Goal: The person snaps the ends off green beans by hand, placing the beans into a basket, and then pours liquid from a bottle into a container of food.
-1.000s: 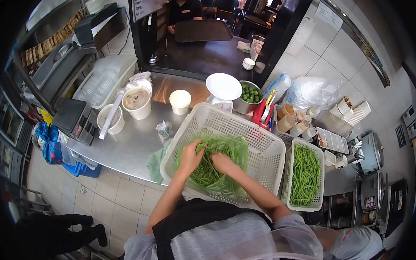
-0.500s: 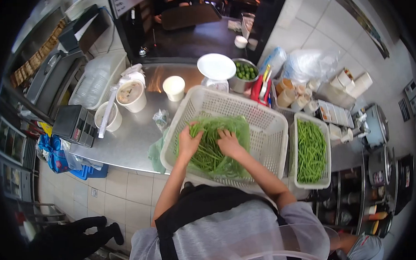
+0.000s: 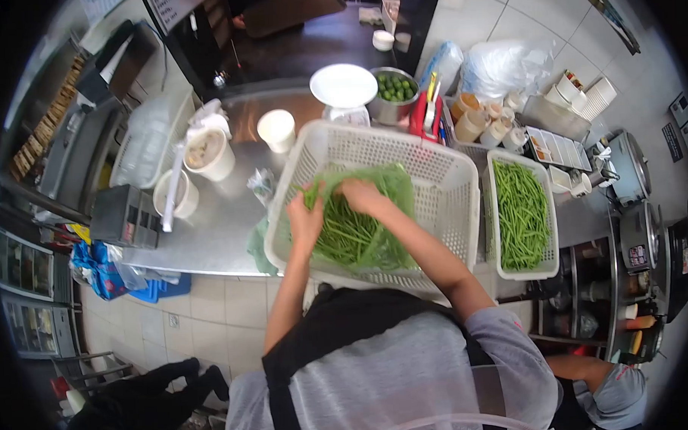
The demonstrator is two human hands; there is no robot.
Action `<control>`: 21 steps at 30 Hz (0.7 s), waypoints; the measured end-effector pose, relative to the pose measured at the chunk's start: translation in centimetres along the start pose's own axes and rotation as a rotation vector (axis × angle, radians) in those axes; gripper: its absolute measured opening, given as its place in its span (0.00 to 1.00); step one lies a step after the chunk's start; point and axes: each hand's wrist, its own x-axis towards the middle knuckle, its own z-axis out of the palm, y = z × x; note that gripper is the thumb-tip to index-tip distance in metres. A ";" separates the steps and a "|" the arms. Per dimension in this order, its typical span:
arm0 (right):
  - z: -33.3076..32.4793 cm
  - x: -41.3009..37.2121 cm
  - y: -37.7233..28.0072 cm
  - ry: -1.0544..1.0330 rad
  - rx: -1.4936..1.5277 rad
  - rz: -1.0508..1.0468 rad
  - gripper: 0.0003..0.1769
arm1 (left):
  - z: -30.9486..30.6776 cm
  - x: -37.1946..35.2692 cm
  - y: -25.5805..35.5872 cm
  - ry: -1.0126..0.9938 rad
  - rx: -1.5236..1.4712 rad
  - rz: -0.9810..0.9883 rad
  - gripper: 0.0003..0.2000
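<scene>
A large white perforated basket stands at the counter's front edge. In it lies a thin green plastic bag, opened out around long green beans. My left hand is at the bag's left side, its fingers closed around a few green beans near the bag's edge. Beside it, over the far part of the heap, my right hand reaches in with fingers bent down; they are blurred and partly hidden.
To the right is a narrower white basket full of green beans. Behind stand a scale with a white plate, a pot of small green fruits and red-handled tools. White tubs sit left. Another person's arm shows lower right.
My right hand has moved from the middle of the beans up and left, closer to my left hand. My left hand stays at the bag's left side. The whole view has shifted slightly.
</scene>
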 end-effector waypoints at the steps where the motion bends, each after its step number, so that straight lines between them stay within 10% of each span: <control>1: 1.7 0.3 0.8 0.064 -0.015 -0.133 0.10 | -0.1 0.0 -0.1 -0.018 0.010 0.005 0.08; 5: 0.9 0.2 1.1 -0.154 -0.019 -0.242 0.15 | -0.3 0.1 1.2 -0.038 -0.014 -0.011 0.07; 11: -2.8 -2.3 0.6 0.306 0.271 -0.375 0.11 | -0.1 0.1 0.7 -0.053 -0.047 -0.042 0.07; 21: -5.2 -5.6 -2.7 0.211 0.785 -0.126 0.41 | 0.1 0.0 1.1 -0.178 -0.029 -0.016 0.11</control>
